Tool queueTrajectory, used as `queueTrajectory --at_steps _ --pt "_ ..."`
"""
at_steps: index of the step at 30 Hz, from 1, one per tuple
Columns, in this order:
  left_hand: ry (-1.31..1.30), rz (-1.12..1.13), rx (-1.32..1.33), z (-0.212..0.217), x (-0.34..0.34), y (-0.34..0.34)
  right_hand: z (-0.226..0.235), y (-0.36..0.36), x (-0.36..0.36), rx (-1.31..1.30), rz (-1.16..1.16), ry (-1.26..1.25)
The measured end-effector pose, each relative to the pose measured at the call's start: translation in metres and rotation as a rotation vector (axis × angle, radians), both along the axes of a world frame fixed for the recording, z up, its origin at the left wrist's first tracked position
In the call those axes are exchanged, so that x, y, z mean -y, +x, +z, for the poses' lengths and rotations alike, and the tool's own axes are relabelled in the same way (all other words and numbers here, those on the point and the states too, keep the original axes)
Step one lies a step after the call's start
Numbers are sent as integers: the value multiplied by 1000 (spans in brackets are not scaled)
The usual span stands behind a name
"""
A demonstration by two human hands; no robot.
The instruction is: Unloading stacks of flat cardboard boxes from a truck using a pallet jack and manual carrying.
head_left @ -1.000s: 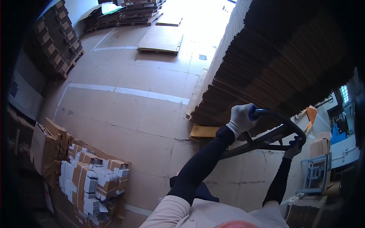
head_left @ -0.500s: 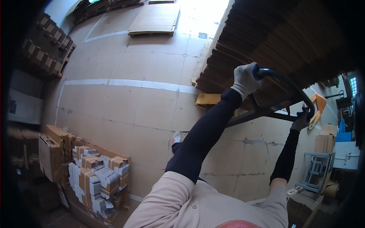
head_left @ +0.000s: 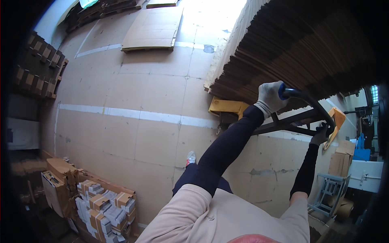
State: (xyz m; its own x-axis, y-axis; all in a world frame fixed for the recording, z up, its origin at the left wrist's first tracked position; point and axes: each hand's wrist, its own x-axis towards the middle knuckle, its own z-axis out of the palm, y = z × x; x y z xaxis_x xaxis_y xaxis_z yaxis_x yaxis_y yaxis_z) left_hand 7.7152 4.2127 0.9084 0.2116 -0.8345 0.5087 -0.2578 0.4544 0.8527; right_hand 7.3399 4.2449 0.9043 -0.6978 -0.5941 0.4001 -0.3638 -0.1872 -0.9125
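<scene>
Both hands are clamped on the loop handle [head_left: 308, 101] of a pallet jack: left hand [head_left: 270, 97], in a light grey glove, wraps the blue-gripped upper end, and right hand [head_left: 322, 135], in a dark glove, grips the lower bend, arms out straight, probably for leverage. The handle's a black bar running down to a yellow base [head_left: 227, 107] tucked under a tall stack of flat cardboard sheets [head_left: 291, 44], at the right side of the concrete floor [head_left: 133, 101]
</scene>
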Motion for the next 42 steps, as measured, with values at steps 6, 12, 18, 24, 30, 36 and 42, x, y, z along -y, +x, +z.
queueTrajectory --at_steps 6,12,18,24,30,36,42 --pt "-25 -27 -14 -11 130 -12 -23 -32 129 -49 -39 -16" --pt "-69 -45 -42 -29 261 -17 -36 -26 251 -35 -58 19" --pt "-98 -31 -54 -34 395 -22 -51 -46 393 -20 -15 2" --pt "-45 -60 -28 -44 488 -30 -66 -56 476 -31 -39 17" --pt "-104 -164 -111 -48 610 -19 -70 -44 589 -51 -21 -24" --pt "-19 -228 -115 -55 669 -8 -82 -21 635 -49 -118 -167" --pt "142 -389 -226 -107 729 7 -87 9 641 86 -162 -171"
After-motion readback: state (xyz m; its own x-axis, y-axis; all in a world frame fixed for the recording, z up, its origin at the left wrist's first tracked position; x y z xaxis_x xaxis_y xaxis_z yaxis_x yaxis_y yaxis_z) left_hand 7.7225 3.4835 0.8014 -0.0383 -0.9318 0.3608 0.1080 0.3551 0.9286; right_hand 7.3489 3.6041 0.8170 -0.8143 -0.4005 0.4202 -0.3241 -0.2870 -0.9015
